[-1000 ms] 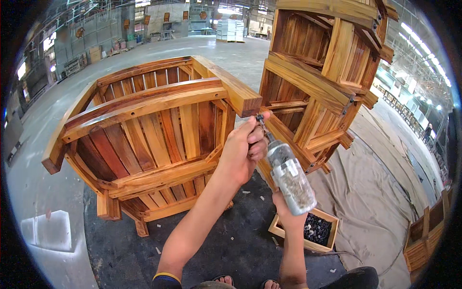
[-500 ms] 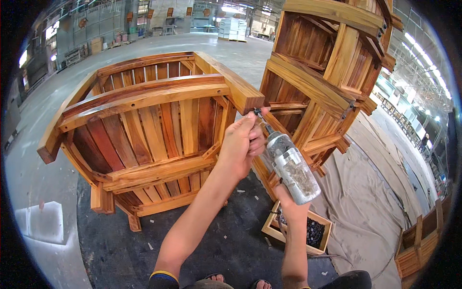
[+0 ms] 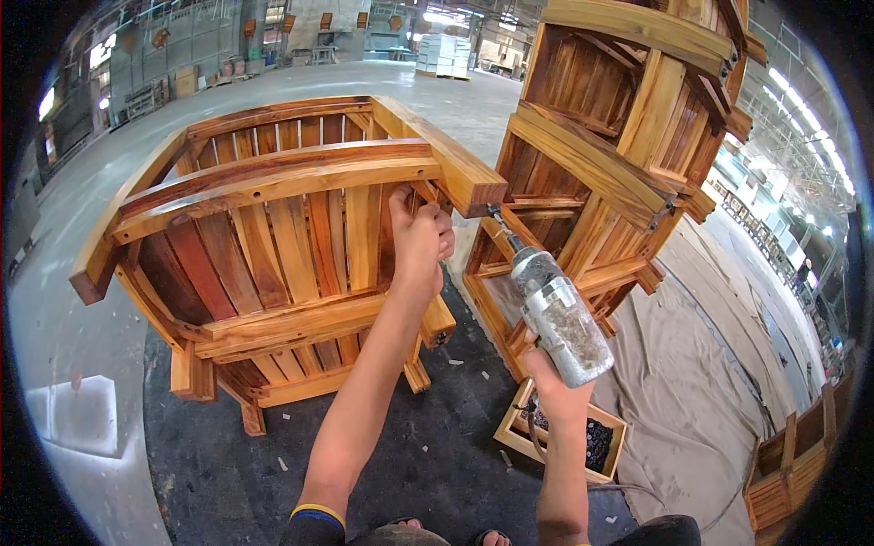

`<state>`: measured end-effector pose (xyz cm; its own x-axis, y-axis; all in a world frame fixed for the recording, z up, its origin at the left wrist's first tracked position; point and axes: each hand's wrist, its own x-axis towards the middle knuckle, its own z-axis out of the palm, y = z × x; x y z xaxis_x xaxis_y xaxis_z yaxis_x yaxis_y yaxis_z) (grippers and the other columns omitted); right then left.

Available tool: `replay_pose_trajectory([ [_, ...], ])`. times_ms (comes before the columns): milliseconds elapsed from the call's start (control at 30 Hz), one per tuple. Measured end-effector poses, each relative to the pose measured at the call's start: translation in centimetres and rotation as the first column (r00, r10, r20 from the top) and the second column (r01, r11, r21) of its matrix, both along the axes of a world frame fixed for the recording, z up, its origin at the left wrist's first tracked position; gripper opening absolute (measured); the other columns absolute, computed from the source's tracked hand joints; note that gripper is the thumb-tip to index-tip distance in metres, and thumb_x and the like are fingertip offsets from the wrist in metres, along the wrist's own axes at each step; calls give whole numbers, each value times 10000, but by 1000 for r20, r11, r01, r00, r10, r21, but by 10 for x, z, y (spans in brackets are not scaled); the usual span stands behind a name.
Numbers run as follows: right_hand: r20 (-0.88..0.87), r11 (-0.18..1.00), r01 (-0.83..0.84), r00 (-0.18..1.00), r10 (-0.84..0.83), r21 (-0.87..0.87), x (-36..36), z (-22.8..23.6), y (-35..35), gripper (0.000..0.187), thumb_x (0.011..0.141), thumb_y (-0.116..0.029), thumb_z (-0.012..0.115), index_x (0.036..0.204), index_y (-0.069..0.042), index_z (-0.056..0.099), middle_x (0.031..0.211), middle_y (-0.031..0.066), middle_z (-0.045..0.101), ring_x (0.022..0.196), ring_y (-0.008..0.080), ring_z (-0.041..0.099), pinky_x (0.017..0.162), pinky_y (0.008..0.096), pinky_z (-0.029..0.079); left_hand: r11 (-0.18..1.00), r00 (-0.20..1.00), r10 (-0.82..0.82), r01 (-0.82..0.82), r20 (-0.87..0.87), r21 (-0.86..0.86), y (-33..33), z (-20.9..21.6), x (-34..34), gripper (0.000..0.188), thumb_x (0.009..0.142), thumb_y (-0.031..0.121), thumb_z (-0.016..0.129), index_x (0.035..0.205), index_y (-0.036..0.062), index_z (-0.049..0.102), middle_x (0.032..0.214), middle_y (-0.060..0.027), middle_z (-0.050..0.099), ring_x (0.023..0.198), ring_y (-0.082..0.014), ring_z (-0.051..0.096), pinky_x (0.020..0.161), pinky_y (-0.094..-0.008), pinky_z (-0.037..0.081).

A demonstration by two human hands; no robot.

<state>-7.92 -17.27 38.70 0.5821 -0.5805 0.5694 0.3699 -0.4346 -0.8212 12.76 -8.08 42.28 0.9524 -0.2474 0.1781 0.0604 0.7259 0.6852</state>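
Note:
A slatted wooden chair [image 3: 300, 238] lies tipped over with its underside toward me. My right hand [image 3: 557, 389] is wrapped round a worn silver power screwdriver [image 3: 563, 314]. The driver's bit meets a small black piece [image 3: 493, 210] at the end of the chair's upper right leg [image 3: 455, 173]. My left hand [image 3: 421, 238] is at the underside, just below the curved rail [image 3: 273, 194] and beside the corner brace. Its fingers are curled, and whatever they hold is hidden.
Below the driver stands a wooden box [image 3: 519, 444] of small dark parts. More wooden furniture [image 3: 592, 164] is stacked at the right, by a beige cloth [image 3: 674, 364]. Dark matting [image 3: 364, 455] covers the floor near my feet. A hose or cord runs beside the box.
My left hand has left the leg end and driver tip and moved left to below the rail. The driver stays at the leg end in my right hand.

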Motion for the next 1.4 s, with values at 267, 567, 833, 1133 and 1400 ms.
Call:
replay_pose_trajectory([
  [267,-67,998,-67,995,68,13,-3,5,-5,290,667,-21,681,949,27,637,856,62,659,749,132,617,658,280,490,982,999,-8,0,-40,-190,-8,2,3,335,896,29,376,1206,146,322,591,26,323,427,-63,269,367,-223,206],
  [567,-61,984,-82,994,93,160,-2,12,-5,338,677,11,653,1014,14,629,862,29,648,744,112,595,648,259,478,975,1000,-3,-2,-23,-224,-9,-2,5,304,915,37,386,1194,156,365,608,23,331,446,-73,294,381,-221,244],
  [833,-54,989,-94,993,100,111,-3,15,-7,287,688,27,652,974,11,641,868,27,658,781,114,607,697,262,484,957,999,14,-28,-52,-288,-13,0,3,320,910,30,348,1213,131,345,594,14,318,423,-66,275,356,-222,218],
  [1133,-76,996,-79,994,82,39,-2,22,-1,271,678,70,577,941,9,605,805,6,588,680,95,532,600,249,429,963,999,25,-33,-34,-267,-15,-1,2,285,942,64,359,1208,165,374,598,24,328,448,-73,294,386,-230,246],
  [1400,-101,992,-87,990,96,93,0,19,-6,293,689,18,654,982,14,647,908,39,670,814,127,619,727,274,490,951,999,53,-50,2,-305,-12,-7,6,435,953,66,355,1387,81,333,598,24,316,426,-82,288,381,-235,256],
])
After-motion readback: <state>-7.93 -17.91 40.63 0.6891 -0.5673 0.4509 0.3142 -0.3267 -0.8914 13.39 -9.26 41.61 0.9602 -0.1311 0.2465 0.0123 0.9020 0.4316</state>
